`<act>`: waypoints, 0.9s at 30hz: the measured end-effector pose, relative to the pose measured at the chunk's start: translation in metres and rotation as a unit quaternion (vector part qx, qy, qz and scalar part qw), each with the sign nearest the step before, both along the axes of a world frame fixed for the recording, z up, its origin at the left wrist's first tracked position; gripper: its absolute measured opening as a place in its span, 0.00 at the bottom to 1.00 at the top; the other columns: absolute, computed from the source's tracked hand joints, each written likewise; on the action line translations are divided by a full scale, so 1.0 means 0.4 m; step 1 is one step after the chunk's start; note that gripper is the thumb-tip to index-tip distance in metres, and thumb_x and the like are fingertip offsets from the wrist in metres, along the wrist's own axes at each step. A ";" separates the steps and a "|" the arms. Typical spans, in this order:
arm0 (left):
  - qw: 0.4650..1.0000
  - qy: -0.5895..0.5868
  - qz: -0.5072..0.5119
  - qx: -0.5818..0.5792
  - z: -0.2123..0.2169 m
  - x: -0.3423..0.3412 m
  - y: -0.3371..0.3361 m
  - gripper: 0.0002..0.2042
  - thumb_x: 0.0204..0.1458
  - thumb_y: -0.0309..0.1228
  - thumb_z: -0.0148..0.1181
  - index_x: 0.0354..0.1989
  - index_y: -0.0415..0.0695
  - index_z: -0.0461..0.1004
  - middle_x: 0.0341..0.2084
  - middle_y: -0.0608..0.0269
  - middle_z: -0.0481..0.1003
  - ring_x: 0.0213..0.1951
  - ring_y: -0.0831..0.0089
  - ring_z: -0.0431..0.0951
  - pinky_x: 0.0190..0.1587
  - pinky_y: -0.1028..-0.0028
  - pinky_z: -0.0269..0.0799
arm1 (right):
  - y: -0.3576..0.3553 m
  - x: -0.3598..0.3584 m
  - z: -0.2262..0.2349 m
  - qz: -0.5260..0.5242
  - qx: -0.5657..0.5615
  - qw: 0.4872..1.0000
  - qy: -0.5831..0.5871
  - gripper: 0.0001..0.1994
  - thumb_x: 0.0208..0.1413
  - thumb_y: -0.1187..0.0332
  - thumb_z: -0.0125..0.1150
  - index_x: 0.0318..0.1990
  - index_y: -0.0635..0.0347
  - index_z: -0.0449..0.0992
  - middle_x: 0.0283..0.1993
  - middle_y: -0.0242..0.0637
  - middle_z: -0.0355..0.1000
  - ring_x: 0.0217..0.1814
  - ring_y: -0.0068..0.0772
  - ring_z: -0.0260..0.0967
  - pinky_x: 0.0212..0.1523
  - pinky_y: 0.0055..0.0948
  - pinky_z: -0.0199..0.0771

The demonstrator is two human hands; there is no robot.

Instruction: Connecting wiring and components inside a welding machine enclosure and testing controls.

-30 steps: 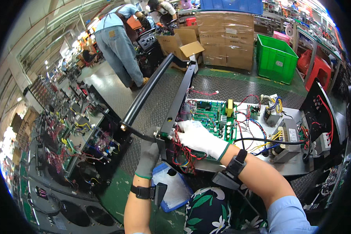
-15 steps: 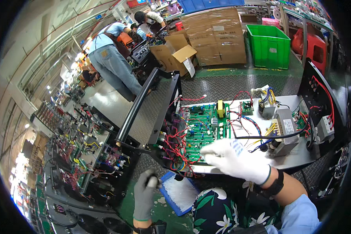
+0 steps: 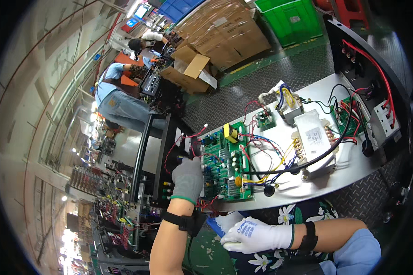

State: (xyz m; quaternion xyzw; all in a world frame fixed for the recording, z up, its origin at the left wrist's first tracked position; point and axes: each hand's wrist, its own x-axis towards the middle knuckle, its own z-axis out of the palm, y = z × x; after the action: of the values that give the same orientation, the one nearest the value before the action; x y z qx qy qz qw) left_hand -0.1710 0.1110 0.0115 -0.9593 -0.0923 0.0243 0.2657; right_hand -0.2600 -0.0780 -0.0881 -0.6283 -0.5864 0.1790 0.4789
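Bent inward at the front end of the open chassis, the left hand (image 3: 188, 178), in a gray glove, has its fingertips hidden among parts and wires, so I cannot tell whether it pinches anything. Fingers of the white-gloved right hand (image 3: 252, 235) are curled close together; whether something sits between them cannot be seen. That hand is nearest to a blue tray (image 3: 214, 224), which it partly overlaps in view, above floral fabric (image 3: 261, 262) at the lap. Just right of the left hand lies a green circuit board (image 3: 221, 172) with a yellow component (image 3: 230, 133) near its far edge, mounted on the silver base plate (image 3: 321, 94) of the chassis. Left of the hand stands the black front panel (image 3: 162, 160), with a black bar handle (image 3: 142, 158) beyond it. Farther right, a boxy transformer (image 3: 314, 137) sits on the plate, a black cable (image 3: 303, 166) arching past its near side, and the black rear panel (image 3: 365, 64) rises at the far right end. Past the chassis are cardboard boxes (image 3: 229, 34), a green crate (image 3: 293, 23) and, to the left, a person in jeans (image 3: 124, 107) bending over equipment.
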 end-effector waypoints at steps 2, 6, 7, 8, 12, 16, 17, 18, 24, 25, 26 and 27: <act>0.999 0.006 0.026 -0.027 -0.031 0.037 0.037 0.08 0.52 0.34 0.55 0.37 0.50 0.77 0.32 0.56 0.78 0.35 0.54 0.79 0.39 0.58 0.74 | -0.015 0.003 -0.007 0.005 0.037 0.998 0.043 0.15 0.59 0.56 0.46 0.38 0.56 0.75 0.31 0.41 0.74 0.38 0.45 0.74 0.39 0.42 0.72; 0.978 -0.067 0.042 -0.193 -0.035 0.043 0.076 0.09 0.50 0.38 0.56 0.33 0.49 0.78 0.32 0.54 0.78 0.37 0.52 0.78 0.41 0.58 0.73 | -0.041 0.018 -0.007 0.052 0.061 0.996 0.049 0.18 0.62 0.53 0.46 0.46 0.54 0.76 0.40 0.37 0.76 0.43 0.42 0.73 0.44 0.39 0.72; 0.979 -0.064 0.047 -0.187 -0.041 0.044 0.082 0.09 0.50 0.38 0.56 0.33 0.49 0.78 0.32 0.54 0.78 0.37 0.52 0.78 0.41 0.58 0.73 | -0.046 0.024 -0.005 0.057 0.066 0.995 0.053 0.18 0.62 0.53 0.46 0.46 0.54 0.76 0.40 0.37 0.76 0.43 0.42 0.73 0.44 0.39 0.72; 0.985 -0.064 0.067 -0.143 -0.046 0.044 0.086 0.09 0.49 0.38 0.57 0.33 0.48 0.79 0.31 0.53 0.78 0.37 0.51 0.78 0.41 0.58 0.73 | -0.053 0.031 0.001 0.071 0.079 0.993 0.052 0.17 0.62 0.54 0.46 0.46 0.53 0.76 0.40 0.37 0.76 0.43 0.41 0.73 0.44 0.39 0.71; 0.991 -0.019 0.121 -0.046 -0.071 0.079 0.088 0.10 0.50 0.37 0.54 0.33 0.46 0.79 0.33 0.47 0.78 0.39 0.49 0.78 0.44 0.57 0.73 | -0.092 0.048 0.025 0.067 0.089 0.992 0.053 0.15 0.61 0.57 0.47 0.46 0.52 0.75 0.41 0.36 0.76 0.40 0.38 0.74 0.46 0.39 0.67; 0.977 0.045 0.158 -0.133 -0.045 0.124 0.119 0.11 0.47 0.37 0.55 0.32 0.46 0.80 0.35 0.48 0.78 0.41 0.50 0.78 0.45 0.58 0.73 | -0.132 0.065 0.057 0.061 0.108 0.979 0.164 0.12 0.56 0.56 0.50 0.31 0.51 0.76 0.30 0.34 0.75 0.33 0.42 0.73 0.38 0.46 0.62; 0.977 0.048 0.161 -0.130 -0.043 0.122 0.122 0.11 0.47 0.37 0.55 0.32 0.46 0.80 0.35 0.48 0.78 0.41 0.50 0.78 0.45 0.58 0.73 | -0.133 0.063 0.055 0.064 0.125 0.974 0.177 0.12 0.56 0.56 0.50 0.32 0.50 0.77 0.31 0.33 0.75 0.36 0.41 0.73 0.41 0.47 0.60; 0.973 0.049 0.173 -0.145 -0.042 0.120 0.125 0.11 0.47 0.38 0.56 0.32 0.46 0.80 0.35 0.48 0.78 0.41 0.50 0.78 0.45 0.59 0.73 | -0.137 0.063 0.056 0.065 0.126 0.973 0.180 0.12 0.56 0.56 0.50 0.32 0.50 0.77 0.31 0.33 0.75 0.36 0.41 0.73 0.41 0.47 0.60; 0.973 0.040 0.173 -0.147 -0.056 0.118 0.128 0.11 0.47 0.37 0.55 0.33 0.46 0.80 0.34 0.48 0.78 0.41 0.50 0.78 0.45 0.59 0.73 | -0.135 0.055 0.041 0.037 0.177 0.972 0.149 0.10 0.56 0.59 0.52 0.35 0.49 0.77 0.34 0.31 0.76 0.37 0.37 0.73 0.42 0.48 0.56; 0.980 0.039 0.157 -0.118 -0.057 0.114 0.117 0.11 0.47 0.37 0.55 0.33 0.45 0.80 0.34 0.48 0.78 0.41 0.50 0.78 0.45 0.58 0.73 | -0.136 0.057 0.043 0.050 0.170 0.972 0.152 0.09 0.55 0.60 0.52 0.35 0.50 0.77 0.34 0.31 0.75 0.37 0.37 0.73 0.41 0.48 0.56; 0.979 0.040 0.158 -0.120 -0.056 0.113 0.105 0.11 0.47 0.37 0.55 0.33 0.45 0.80 0.34 0.48 0.78 0.41 0.50 0.78 0.45 0.58 0.73 | -0.136 0.058 0.043 0.063 0.164 0.972 0.155 0.09 0.55 0.60 0.53 0.36 0.50 0.77 0.35 0.30 0.75 0.37 0.36 0.73 0.40 0.47 0.56; 0.980 0.047 0.159 -0.112 -0.054 0.117 0.093 0.11 0.47 0.36 0.54 0.33 0.45 0.80 0.34 0.47 0.78 0.41 0.50 0.78 0.45 0.58 0.73 | -0.135 0.060 0.040 0.063 0.160 0.972 0.157 0.09 0.55 0.60 0.53 0.36 0.50 0.77 0.35 0.30 0.75 0.37 0.36 0.73 0.40 0.47 0.56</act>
State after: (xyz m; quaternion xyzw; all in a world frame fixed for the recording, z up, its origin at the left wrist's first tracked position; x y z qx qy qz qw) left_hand -0.1241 0.1482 -0.0101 -0.9540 -0.2274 0.1210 0.1531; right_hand -0.2362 -0.1321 -0.0720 -0.4689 -0.5632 0.2094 0.6473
